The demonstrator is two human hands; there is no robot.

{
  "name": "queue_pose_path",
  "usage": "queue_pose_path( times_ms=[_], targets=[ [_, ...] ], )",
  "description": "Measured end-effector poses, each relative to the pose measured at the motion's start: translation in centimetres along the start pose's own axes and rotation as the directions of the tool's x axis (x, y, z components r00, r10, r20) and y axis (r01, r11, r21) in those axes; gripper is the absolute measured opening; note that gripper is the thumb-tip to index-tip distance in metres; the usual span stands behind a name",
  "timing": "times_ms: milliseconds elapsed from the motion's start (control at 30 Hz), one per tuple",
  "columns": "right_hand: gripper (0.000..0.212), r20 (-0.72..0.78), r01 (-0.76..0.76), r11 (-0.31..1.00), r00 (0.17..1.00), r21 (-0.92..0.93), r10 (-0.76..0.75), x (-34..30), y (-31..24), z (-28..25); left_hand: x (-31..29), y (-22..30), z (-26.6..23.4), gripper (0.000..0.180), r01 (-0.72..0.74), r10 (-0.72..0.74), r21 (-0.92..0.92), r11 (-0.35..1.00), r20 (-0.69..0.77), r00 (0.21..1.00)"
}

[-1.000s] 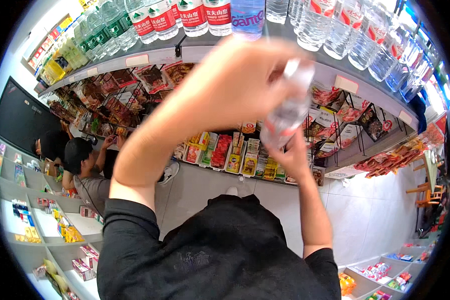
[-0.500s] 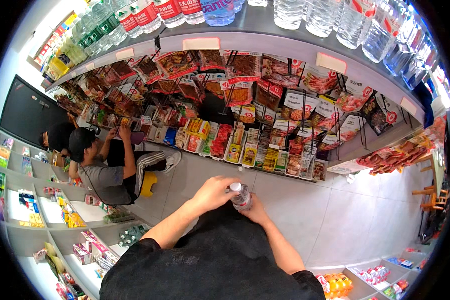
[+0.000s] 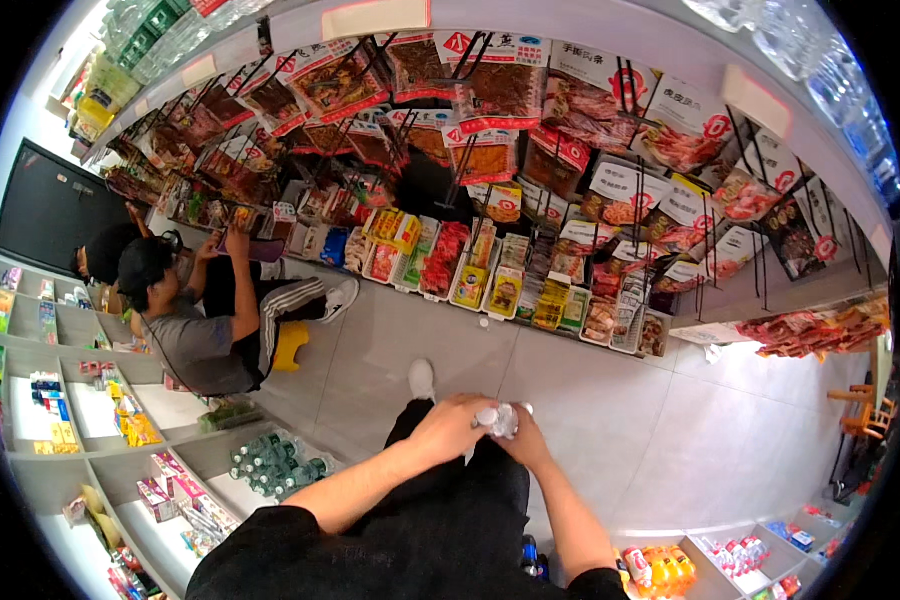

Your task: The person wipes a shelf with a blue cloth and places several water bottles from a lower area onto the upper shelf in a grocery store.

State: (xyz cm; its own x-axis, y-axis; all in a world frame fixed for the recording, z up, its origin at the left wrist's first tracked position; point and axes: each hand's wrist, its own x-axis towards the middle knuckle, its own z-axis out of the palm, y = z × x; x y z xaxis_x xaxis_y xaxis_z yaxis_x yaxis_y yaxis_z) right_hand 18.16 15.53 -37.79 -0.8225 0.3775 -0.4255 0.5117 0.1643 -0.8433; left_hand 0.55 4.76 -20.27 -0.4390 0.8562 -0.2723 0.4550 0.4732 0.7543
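Note:
Between my two hands is a small clear plastic water bottle (image 3: 507, 424), tilted and held low in front of my body. My right hand (image 3: 530, 446) wraps around its side. My left hand (image 3: 452, 428) is closed at its top, fingers pressed against the white cap (image 3: 486, 416). Whether the cap is still joined to the bottle cannot be made out.
Ahead, a rack carries hanging snack packets (image 3: 500, 92) above trays of small packages (image 3: 445, 258). A person in a grey shirt (image 3: 202, 345) sits on a yellow stool (image 3: 290, 345) at left. Low shelves (image 3: 185, 415) hold boxes and bottles; wooden chairs (image 3: 868, 412) stand at right.
My hands and the bottle have moved lower and slightly right. The view has shifted closer to the rack, and my white shoe now shows ahead of my hands.

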Motion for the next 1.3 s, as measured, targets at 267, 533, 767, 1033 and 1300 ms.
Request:
queue_pose_path(
  times_ms=[267,533,767,1033,1300],
  targets=[
    [0.081,-0.117,-0.07,0.997,0.991,0.021,0.072,5.8,6.7,8.1,4.0,-10.7,3.7,0.034,-0.052,0.034,0.088,0.995,0.2,0.979],
    [0.09,-0.059,-0.089,0.994,0.995,-0.059,0.085,13.6,14.1,13.7,8.3,-22.7,8.5,0.041,-0.101,0.05,0.145,0.984,0.317,0.947],
    [0.092,-0.071,-0.128,0.991,0.99,-0.047,0.125,19.3,20.5,17.2,12.3,-32.2,14.1,0.04,-0.196,0.159,0.088,0.977,0.315,0.936],
    [0.09,-0.203,-0.12,0.99,0.974,-0.068,0.104,24.2,26.7,19.8,15.3,-40.5,21.0,0.033,-0.14,0.125,0.04,0.989,0.259,0.958],
    [0.063,-0.261,-0.11,0.991,0.961,-0.076,0.087,26.5,29.3,22.1,16.0,-46.5,24.8,0.044,-0.079,0.082,-0.023,0.997,0.138,0.987]
  ],
)
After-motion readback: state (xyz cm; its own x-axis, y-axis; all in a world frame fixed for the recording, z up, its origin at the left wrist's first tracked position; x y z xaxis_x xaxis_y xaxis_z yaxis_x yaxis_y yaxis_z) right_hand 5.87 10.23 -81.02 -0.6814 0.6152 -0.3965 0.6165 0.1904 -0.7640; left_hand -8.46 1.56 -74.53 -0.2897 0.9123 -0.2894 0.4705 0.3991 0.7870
